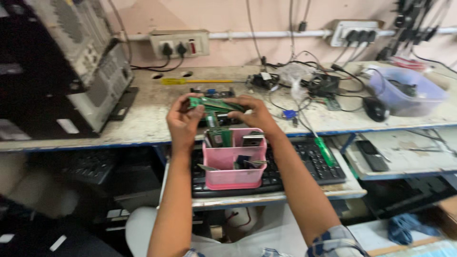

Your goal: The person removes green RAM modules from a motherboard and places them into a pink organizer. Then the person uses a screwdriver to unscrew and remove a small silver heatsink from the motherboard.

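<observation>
Your left hand [183, 120] and your right hand [254, 114] both grasp one green memory module [213, 103], each pinching an end of it between thumb and fingers, with the fingers curled close around the board's edges. You hold the module level above the worn white workbench [143, 114], just over the back rim of a pink plastic bin [233, 164].

The module is a long, narrow green circuit board, seen nearly edge-on and a little blurred, so you cannot make out its chips.

The pink bin sits on a black keyboard [314, 166], which lies on a pull-out shelf below the bench. Inside the bin stand at least two more green boards and a few dark and metallic parts; the exact count is too blurred to tell.

Two screwdrivers show: a yellow-handled one [183, 81] lying on the bench beyond your hands, and a green-handled one [324, 151] resting across the keyboard's right side. One computer case [71, 66] lies on the bench at your left. One black mouse [376, 108] sits just beside one clear plastic tub [409, 93] at your right, well apart from your hands.
</observation>
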